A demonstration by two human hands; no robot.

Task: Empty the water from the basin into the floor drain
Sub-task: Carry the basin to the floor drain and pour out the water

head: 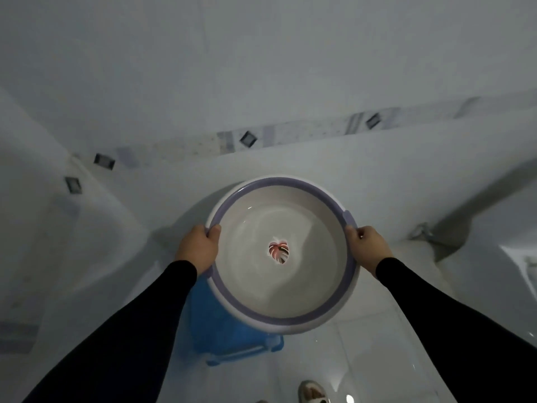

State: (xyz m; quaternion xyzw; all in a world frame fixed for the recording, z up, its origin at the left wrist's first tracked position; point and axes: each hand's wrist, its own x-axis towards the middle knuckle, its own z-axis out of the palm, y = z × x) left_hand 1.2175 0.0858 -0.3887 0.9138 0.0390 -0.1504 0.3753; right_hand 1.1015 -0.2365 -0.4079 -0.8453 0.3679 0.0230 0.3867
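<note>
A round white basin (279,183) with a purple rim sits level in the middle of the view, over a blue stool. Clear water lies in it, and a red leaf picture shows on its bottom. My left hand (199,247) grips the rim on the left side, thumb over the edge. My right hand (367,247) grips the rim on the right side the same way. Both arms wear black sleeves. No floor drain shows in this view.
A blue plastic stool (229,335) stands under the basin on the white tiled floor (363,359). White tiled walls with a patterned border strip (290,132) close in behind and at the left. A white fixture (494,257) rises at the right. A slipper (312,392) shows at the bottom.
</note>
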